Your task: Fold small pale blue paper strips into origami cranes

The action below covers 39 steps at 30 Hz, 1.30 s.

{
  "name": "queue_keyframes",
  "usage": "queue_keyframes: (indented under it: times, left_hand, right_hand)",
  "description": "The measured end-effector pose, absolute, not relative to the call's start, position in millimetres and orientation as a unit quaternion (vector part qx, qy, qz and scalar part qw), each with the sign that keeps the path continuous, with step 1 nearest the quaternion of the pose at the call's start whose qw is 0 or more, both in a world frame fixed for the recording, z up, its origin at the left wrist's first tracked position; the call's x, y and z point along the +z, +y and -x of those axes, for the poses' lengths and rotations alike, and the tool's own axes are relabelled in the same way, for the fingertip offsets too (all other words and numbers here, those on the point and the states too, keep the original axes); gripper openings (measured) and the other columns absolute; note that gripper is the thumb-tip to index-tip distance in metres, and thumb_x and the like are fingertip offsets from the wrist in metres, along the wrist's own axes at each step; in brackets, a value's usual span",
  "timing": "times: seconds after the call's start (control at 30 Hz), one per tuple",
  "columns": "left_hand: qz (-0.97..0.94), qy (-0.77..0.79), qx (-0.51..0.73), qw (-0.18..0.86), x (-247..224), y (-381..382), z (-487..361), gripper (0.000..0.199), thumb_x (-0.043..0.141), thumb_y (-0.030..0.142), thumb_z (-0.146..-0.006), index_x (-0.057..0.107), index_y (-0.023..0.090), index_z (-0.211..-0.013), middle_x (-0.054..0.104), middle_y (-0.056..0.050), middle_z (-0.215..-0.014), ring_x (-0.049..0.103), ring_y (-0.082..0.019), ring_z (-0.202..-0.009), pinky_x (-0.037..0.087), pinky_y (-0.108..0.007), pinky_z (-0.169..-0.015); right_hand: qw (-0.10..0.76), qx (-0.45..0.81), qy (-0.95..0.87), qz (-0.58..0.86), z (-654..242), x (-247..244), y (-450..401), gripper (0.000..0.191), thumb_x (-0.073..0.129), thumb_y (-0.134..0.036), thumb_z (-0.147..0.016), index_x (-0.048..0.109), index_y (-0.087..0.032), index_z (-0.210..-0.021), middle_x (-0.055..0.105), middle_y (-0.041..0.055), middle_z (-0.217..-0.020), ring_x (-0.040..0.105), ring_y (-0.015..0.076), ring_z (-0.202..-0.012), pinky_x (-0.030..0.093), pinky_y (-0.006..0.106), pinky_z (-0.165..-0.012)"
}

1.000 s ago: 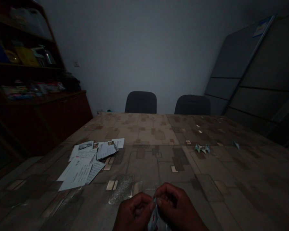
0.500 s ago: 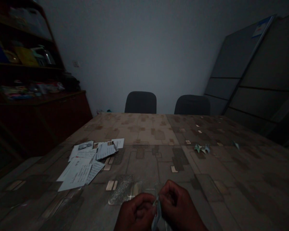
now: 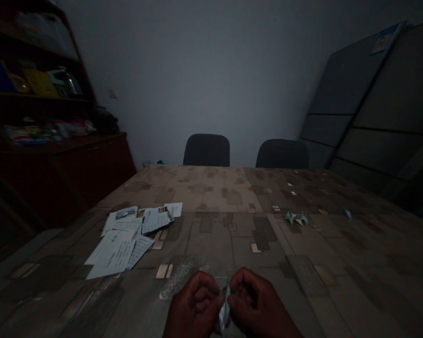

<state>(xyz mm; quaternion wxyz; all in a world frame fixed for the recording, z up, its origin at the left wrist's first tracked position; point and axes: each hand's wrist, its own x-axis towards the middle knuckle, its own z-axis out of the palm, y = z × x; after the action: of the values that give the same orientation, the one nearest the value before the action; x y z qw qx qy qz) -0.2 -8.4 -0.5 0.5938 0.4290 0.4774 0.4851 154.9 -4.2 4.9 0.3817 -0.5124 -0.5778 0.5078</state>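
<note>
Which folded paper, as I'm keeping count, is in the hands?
The slim folded paper at bottom centre, pinched between the left hand and right hand; the other folded papers lie on the table, farther right.

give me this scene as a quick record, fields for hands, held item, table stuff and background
left hand: fingertips on the folded paper
right hand: fingertips on the same paper, opposite side
held item: small, pale, narrow; exact shape unclear
table: patterned cover
table, left: loose overlapping sheets, some printed
table, right: small folded pieces, one scrap farther right
background: two dark chairs, wall, cabinet at left
light: dim
</note>
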Motion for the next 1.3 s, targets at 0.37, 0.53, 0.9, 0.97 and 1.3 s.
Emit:
queue_keyframes:
  times: [0.37,0.53,0.9,0.97,1.3]
  left_hand:
    - [-0.449,0.504,0.478,0.562,4.6,-9.2,-2.2,0.023,0.074,0.013,-0.056,0.058,0.019,-0.07,0.058,0.007,-0.056,0.053,-0.009,-0.049,0.039,-0.019,-0.048]
    - [-0.463,0.508,0.474,0.55,0.7,-6.7,-0.2,0.022,0.074,0.018,-0.059,0.057,0.019,-0.072,0.06,0.005,-0.059,0.056,-0.012,-0.053,0.041,-0.021,-0.052]
    - [-0.484,0.491,0.447,0.569,-2.0,-5.7,0.9,0.02,0.067,0.013,-0.059,0.055,0.019,-0.073,0.056,0.007,-0.059,0.049,-0.009,-0.052,0.035,-0.02,-0.051]
    - [-0.47,0.482,0.446,0.59,-2.6,-5.0,2.4,0.023,0.067,0.011,-0.058,0.055,0.019,-0.076,0.058,0.007,-0.059,0.05,-0.009,-0.051,0.035,-0.02,-0.05]
    - [-0.443,0.466,0.448,0.622,2.1,-5.2,2.1,0.025,0.068,0.013,-0.057,0.054,0.02,-0.076,0.06,0.008,-0.057,0.053,-0.009,-0.046,0.036,-0.02,-0.049]
  right_hand:
    - [0.375,0.482,-0.587,0.532,-156.5,2.0,-2.2,0.005,0.056,-0.019,-0.07,0.051,-0.019,-0.071,0.044,-0.0055,-0.06,0.04,0.0117,-0.056,0.03,0.022,-0.053]
    - [0.386,0.505,-0.589,0.5,-155.0,7.3,-2.6,0.005,0.056,-0.02,-0.07,0.054,-0.018,-0.074,0.043,-0.006,-0.061,0.038,0.0118,-0.058,0.03,0.023,-0.053]
    - [0.37,0.508,-0.585,0.513,-157.4,13.6,-1.3,0.003,0.056,-0.019,-0.068,0.053,-0.019,-0.068,0.042,-0.0068,-0.057,0.037,0.0118,-0.056,0.028,0.023,-0.053]
    - [0.375,0.531,-0.574,0.498,-159.7,20.3,-0.8,0.005,0.056,-0.022,-0.07,0.057,-0.017,-0.071,0.043,-0.0061,-0.059,0.037,0.0116,-0.057,0.028,0.023,-0.054]
    - [0.41,0.535,-0.566,0.474,-163.8,18.6,-2.8,0.012,0.066,-0.027,-0.068,0.068,-0.018,-0.074,0.045,-0.0047,-0.059,0.038,0.0129,-0.059,0.029,0.023,-0.053]
